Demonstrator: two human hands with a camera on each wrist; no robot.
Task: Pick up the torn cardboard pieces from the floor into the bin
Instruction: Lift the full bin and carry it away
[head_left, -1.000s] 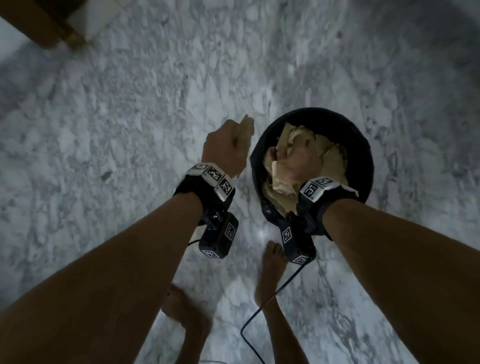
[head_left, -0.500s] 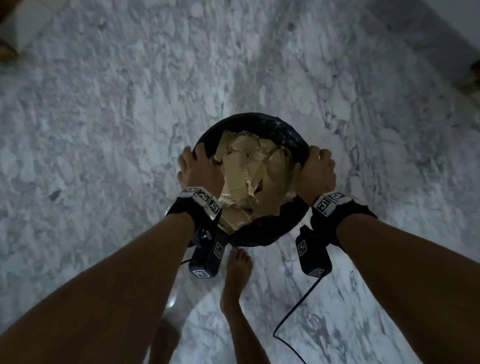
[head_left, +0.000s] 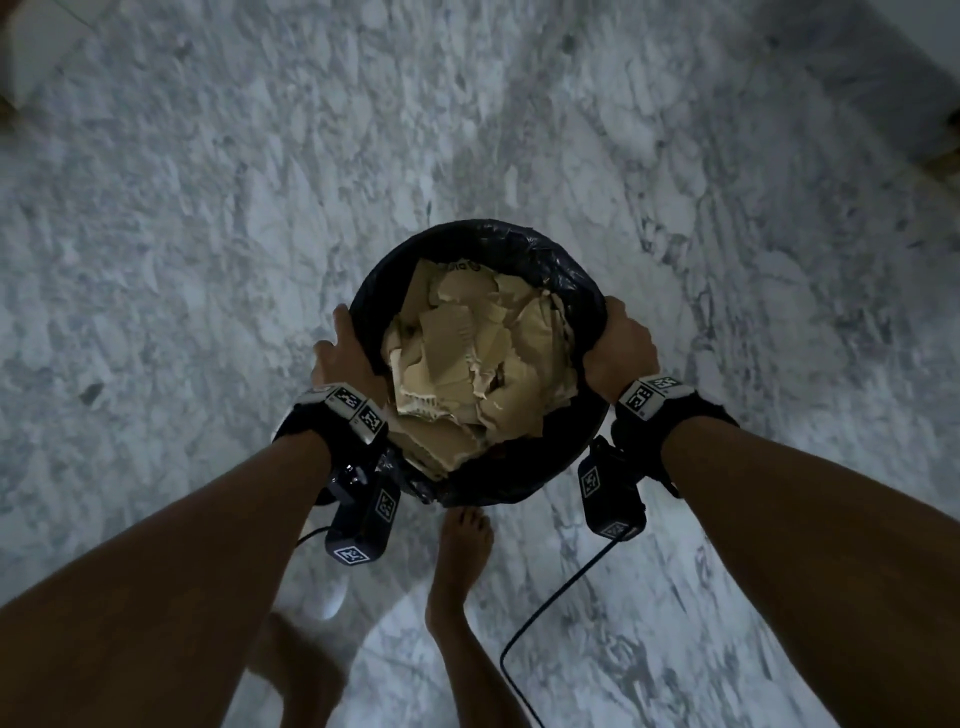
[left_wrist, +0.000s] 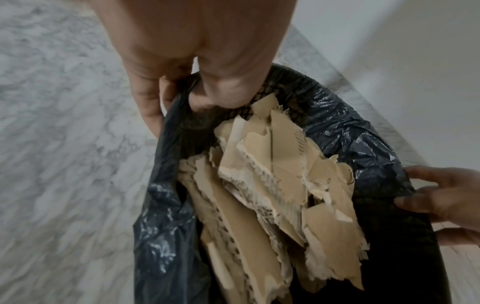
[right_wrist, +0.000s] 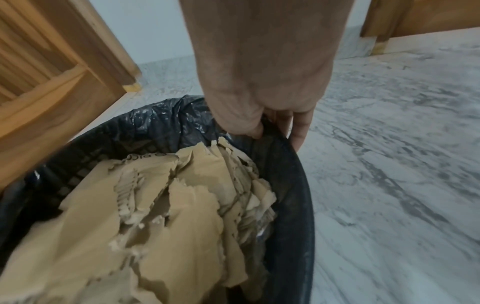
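A round black bin (head_left: 524, 244) lined with a black plastic bag stands in the middle of the marble floor, heaped with torn brown cardboard pieces (head_left: 467, 358). My left hand (head_left: 340, 353) grips the bin's left rim, thumb inside and fingers outside (left_wrist: 182, 96). My right hand (head_left: 618, 348) grips the right rim the same way (right_wrist: 270, 127). The cardboard pieces (left_wrist: 272, 195) rise to rim level in the left wrist view and fill the bin (right_wrist: 298, 185) in the right wrist view. The floor in view shows no loose cardboard.
My bare feet (head_left: 462, 551) stand just behind the bin, with a black cable (head_left: 550, 597) trailing beside them. Wooden furniture (right_wrist: 52, 82) stands close to the bin's far side, and another wooden leg (right_wrist: 376, 41) stands farther right. A white wall (left_wrist: 402, 61) runs nearby.
A second ago my left hand held a cardboard piece beside the bin and my right hand was inside it. Both hands now grip the rim, and the bin sits centred in view.
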